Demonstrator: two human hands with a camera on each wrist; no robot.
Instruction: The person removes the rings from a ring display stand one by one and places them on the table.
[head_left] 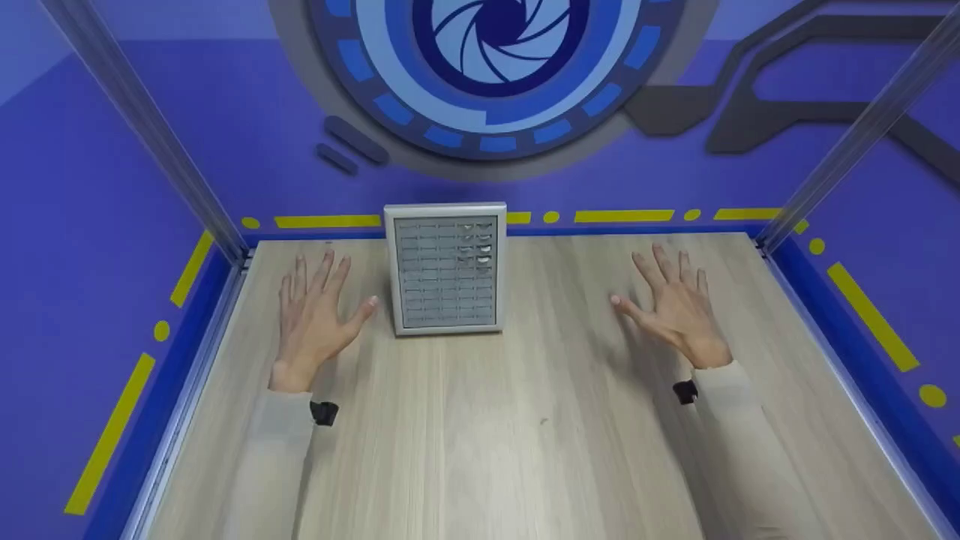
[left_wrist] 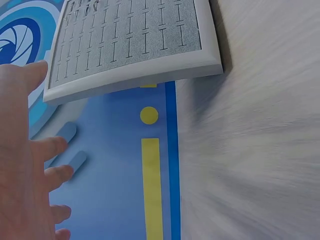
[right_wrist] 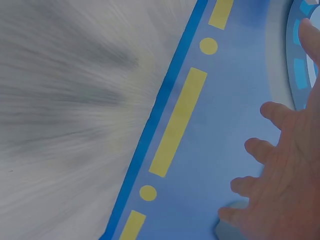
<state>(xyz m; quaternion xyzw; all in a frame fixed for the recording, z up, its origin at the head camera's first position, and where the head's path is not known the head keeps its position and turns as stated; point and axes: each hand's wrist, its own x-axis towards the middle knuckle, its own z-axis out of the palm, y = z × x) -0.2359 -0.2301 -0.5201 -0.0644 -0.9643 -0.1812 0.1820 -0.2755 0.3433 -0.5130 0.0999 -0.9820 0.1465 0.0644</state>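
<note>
A grey jewelry display tray (head_left: 447,300) with a pale frame and rows of slots stands propped up at the back of the table. Several shiny ring-like pieces (head_left: 484,249) sit in its upper right slots. My left hand (head_left: 315,322) is spread to the left of the tray, its thumb pointing toward the frame, and holds nothing. Over the right part of the table, my right hand (head_left: 675,311) is spread with fingers apart and nothing in it. In the left wrist view the tray (left_wrist: 135,75) rises just beyond the thumb.
The wood-grain table (head_left: 480,435) is bounded by a blue printed back wall (head_left: 570,187) and side walls with yellow stripes. Metal posts (head_left: 150,120) rise at the back corners. Each sleeved wrist carries a small black device (head_left: 324,413).
</note>
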